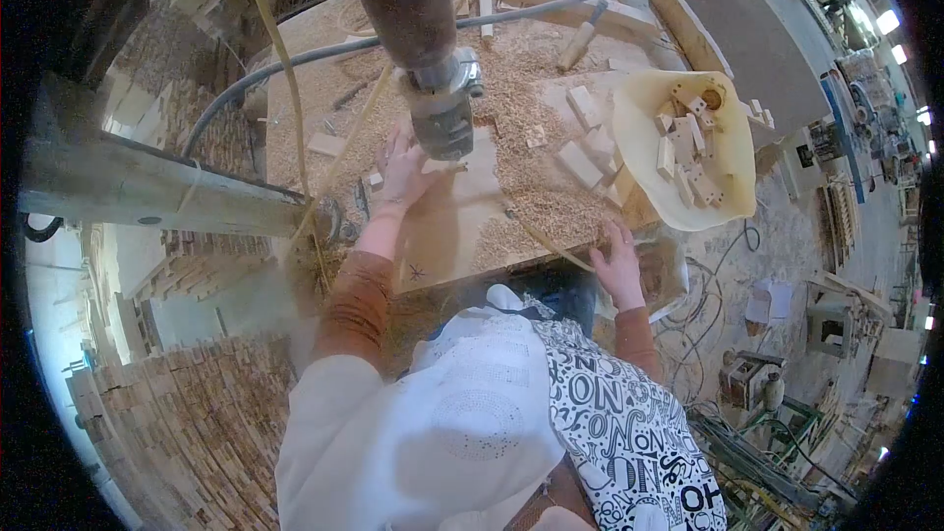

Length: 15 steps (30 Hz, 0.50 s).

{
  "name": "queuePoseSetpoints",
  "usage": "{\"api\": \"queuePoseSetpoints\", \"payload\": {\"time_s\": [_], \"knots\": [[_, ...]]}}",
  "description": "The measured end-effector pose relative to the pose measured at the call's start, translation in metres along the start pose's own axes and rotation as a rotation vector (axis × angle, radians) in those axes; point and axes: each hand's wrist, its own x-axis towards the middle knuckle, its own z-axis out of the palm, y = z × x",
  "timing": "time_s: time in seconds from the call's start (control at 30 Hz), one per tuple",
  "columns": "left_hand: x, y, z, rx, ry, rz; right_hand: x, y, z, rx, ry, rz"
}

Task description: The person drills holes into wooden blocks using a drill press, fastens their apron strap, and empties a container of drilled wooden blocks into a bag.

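Below and left of a hanging machine head [442, 113], my left hand [403, 172] lies on the wooden work surface [447, 226] with its fingers spread. A small piece of wood is close to its fingertips, partly hidden by the machine. My right hand [618, 265] is at the table's front edge, its fingers apart, near the end of a thin yellowish hose [551, 244]. Wood shavings [531, 98] cover much of the table. Several pale wooden blocks [580, 165] lie right of the machine head.
A cream-coloured container [733, 177] with several drilled wooden pieces stands at the table's right. A grey hose [315, 54] arches over the table. Stacked wood [197, 433] is at lower left. Cables [703, 310] lie on the floor at right.
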Motion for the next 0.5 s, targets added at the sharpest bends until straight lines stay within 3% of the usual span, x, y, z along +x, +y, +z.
{"api": "queuePoseSetpoints", "payload": {"time_s": [0.1, 0.27, 0.37, 0.5], "knots": [[-0.001, -0.002, 0.005, 0.056, 0.033, 0.049, -0.001, -0.001, 0.000, -0.036, -0.020, 0.032], [-0.024, 0.033, -0.035, -0.051, -0.093, 0.064, -0.001, 0.007, 0.003, -0.049, -0.026, 0.011], [-0.036, 0.038, -0.037, -0.129, -0.241, 0.051, -0.002, 0.008, 0.005, -0.045, -0.006, -0.030], [-0.044, 0.034, -0.028, -0.050, -0.265, 0.089, -0.001, 0.008, 0.005, -0.021, -0.019, -0.038]]}}
